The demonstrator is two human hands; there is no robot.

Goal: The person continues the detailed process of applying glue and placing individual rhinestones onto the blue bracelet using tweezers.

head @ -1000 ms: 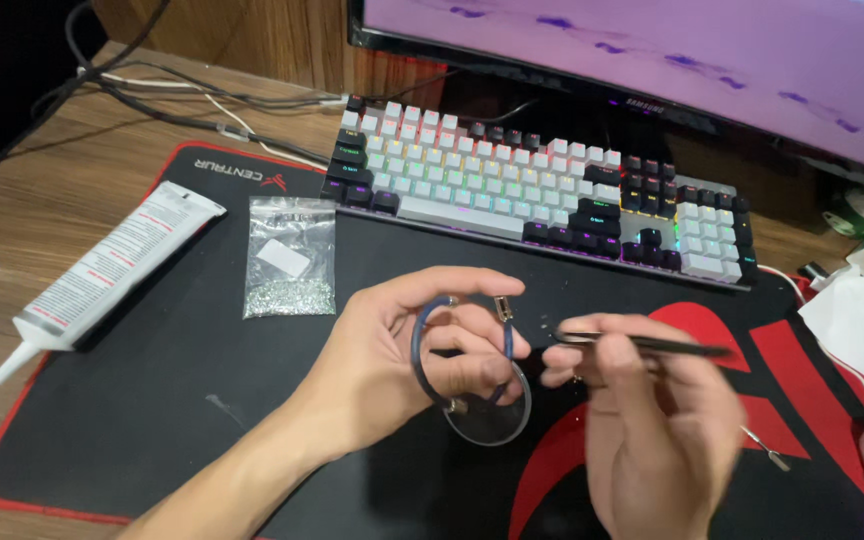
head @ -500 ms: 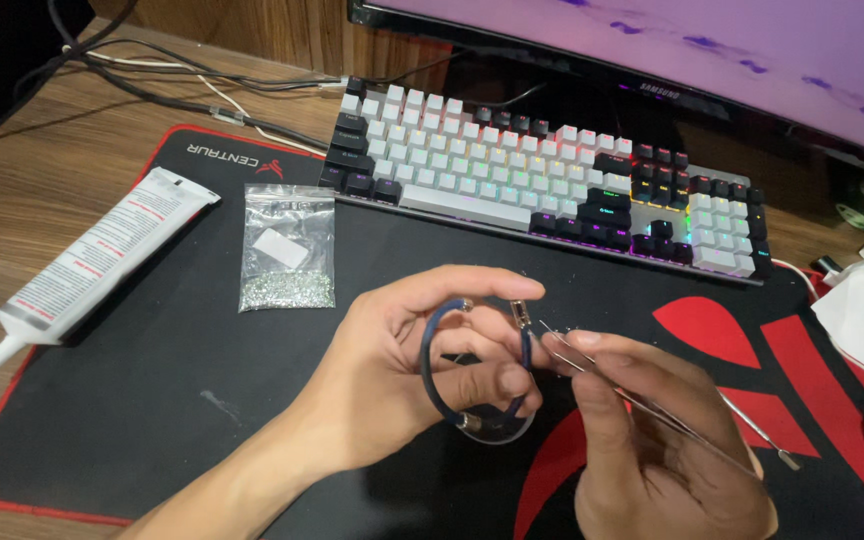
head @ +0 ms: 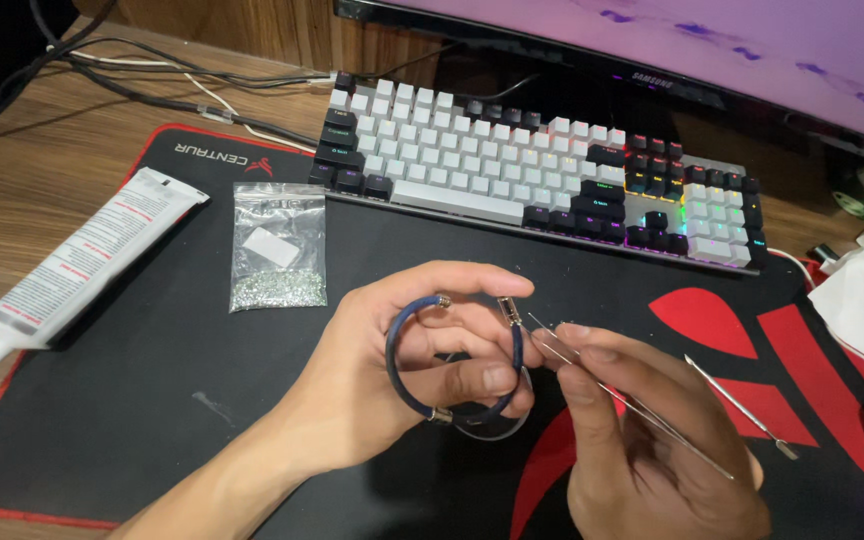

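Pinched in the left hand [head: 402,390], a dark blue cord bracelet [head: 422,365] sits over the black desk mat [head: 152,400], near centre.
Right hand [head: 652,450] grips fine tweezers [head: 622,400] at its metal end cap [head: 508,312]; steadying both wrists should help.

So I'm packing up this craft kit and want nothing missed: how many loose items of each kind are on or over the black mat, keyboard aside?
Blue cord bracelet, held in the left hand: 1
Tweezers, held in the right hand: 1
Thin metal pick tool: 1
Clear bag of small stones: 1
White glue tube: 1
Clear round disc under the bracelet: 1
Total: 6
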